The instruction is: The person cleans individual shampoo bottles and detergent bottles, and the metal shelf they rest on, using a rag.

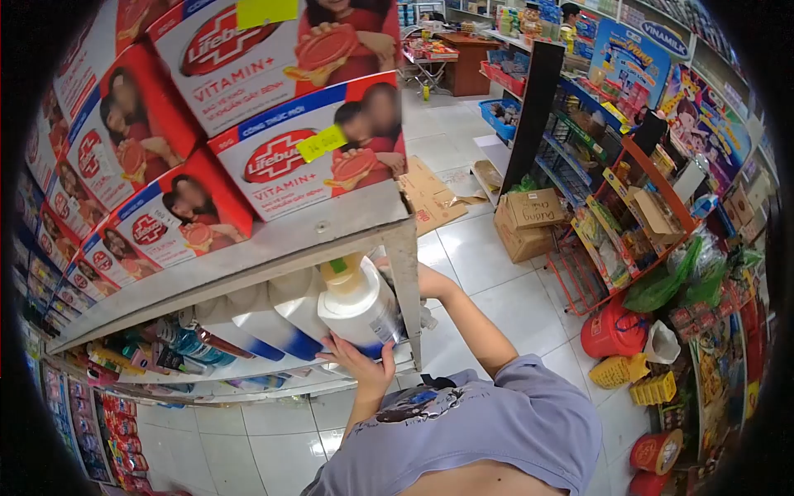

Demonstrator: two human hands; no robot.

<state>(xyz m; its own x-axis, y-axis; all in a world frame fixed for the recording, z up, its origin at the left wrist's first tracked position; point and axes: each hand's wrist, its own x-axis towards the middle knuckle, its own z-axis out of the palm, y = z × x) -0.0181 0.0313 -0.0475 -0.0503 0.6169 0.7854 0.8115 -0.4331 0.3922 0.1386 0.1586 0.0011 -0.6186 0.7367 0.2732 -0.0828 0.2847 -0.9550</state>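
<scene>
A large white bottle with a yellowish top and a green sticker stands at the right end of a metal shelf. My left hand is closed around its lower front, the thumb on the right side and the fingers on the left. My right hand reaches in from the right behind the shelf's corner post, close to the bottle's upper part. The post hides most of its fingers, so their grip does not show. Similar white bottles with blue lower parts stand in a row to the left.
Red and white Lifebuoy soap boxes are stacked on the shelf top. Bottles and tubes fill the lower level further left. Across the tiled aisle are a cardboard carton, a red rack and a red bucket.
</scene>
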